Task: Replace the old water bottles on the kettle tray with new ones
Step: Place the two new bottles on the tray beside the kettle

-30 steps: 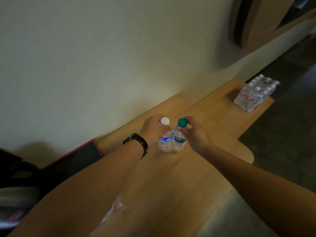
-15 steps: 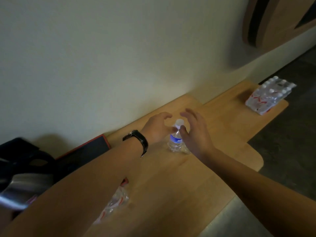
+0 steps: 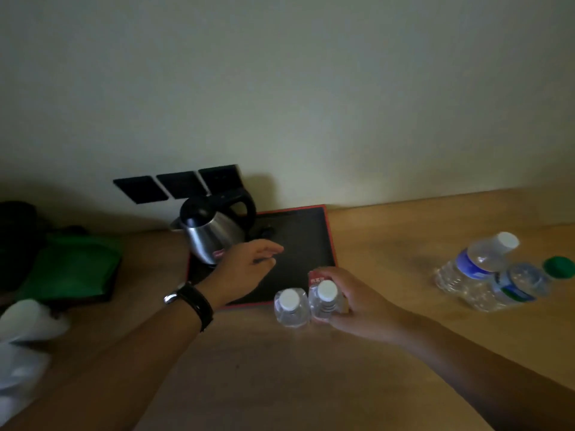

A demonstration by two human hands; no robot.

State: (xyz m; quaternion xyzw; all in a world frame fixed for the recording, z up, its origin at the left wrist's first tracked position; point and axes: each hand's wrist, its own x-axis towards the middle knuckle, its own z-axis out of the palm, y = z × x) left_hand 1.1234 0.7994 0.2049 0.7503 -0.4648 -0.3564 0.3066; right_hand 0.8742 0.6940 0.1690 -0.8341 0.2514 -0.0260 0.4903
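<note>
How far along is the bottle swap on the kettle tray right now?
Done: the two old bottles stand off to the right on the counter, and the tray holds only the kettle. In hand: the right hand grips one of two new bottles at the tray's front edge; the left hand hovers open over the tray. Left: setting both on the tray.
</note>
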